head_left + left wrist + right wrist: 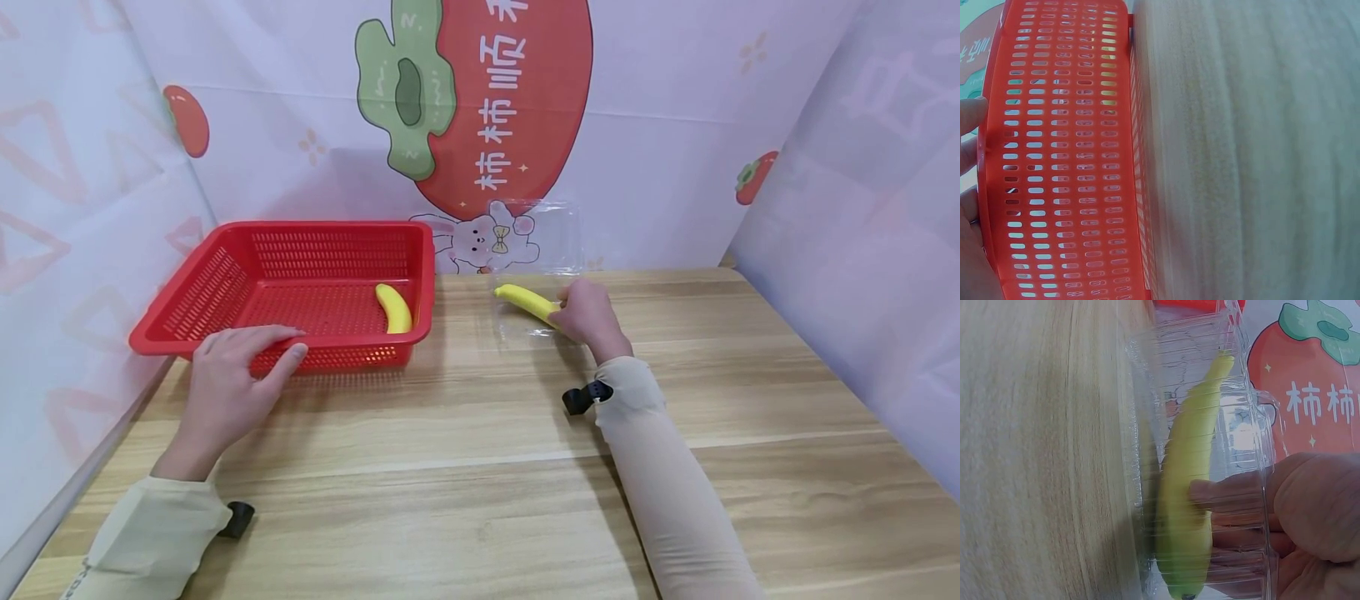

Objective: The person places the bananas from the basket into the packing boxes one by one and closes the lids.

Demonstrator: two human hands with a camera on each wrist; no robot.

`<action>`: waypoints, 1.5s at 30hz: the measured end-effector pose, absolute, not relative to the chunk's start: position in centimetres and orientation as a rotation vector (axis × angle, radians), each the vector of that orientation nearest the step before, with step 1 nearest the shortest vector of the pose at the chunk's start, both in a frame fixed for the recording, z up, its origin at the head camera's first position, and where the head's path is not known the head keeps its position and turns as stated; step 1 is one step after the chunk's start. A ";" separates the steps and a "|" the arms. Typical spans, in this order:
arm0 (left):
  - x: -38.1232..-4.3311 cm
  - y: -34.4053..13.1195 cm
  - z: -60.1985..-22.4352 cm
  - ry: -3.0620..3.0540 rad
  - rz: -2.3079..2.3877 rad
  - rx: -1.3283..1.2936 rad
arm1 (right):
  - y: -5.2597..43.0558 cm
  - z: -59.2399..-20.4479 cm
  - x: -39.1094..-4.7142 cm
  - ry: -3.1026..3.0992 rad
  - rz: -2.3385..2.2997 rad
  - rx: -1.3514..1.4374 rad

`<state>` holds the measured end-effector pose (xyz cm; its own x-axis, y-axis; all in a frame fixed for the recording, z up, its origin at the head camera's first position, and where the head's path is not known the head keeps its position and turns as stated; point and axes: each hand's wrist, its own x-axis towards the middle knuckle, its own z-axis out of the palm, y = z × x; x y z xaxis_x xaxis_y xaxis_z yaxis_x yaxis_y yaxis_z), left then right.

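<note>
My left hand [232, 387] rests on the front rim of a red plastic basket [225, 346], with its fingers over the edge and the thumb stretched along it. Inside the basket, toward the right, lies a small yellow banana [395, 310]. Over at the right, a longer yellow banana [528, 301] is in the fingers of my right hand [588, 317], pinched near its right end. In the right wrist view the banana [1188, 469] shows through the ribbed wall of a clear plastic box [1244, 550], and my fingers reach inside that box.
The clear box's lid [555, 237] stands raised at the back, against a white cloth backdrop [660, 167] printed with persimmons and a rabbit. More cloth hangs along the left and right sides of the wooden table [450, 483].
</note>
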<state>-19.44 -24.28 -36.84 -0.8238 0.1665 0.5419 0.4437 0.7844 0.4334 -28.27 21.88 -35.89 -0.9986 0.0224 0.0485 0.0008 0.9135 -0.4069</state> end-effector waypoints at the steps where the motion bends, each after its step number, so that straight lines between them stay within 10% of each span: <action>1: -19.4 -24.3 -36.8 -2.489 -0.771 -0.457 | 21.9 -35.9 -28.3 -3.019 0.638 -0.015; 45: -19.4 -24.3 -36.6 -2.505 -0.772 -0.442 | 20.9 -33.6 -27.8 -2.701 1.115 -0.161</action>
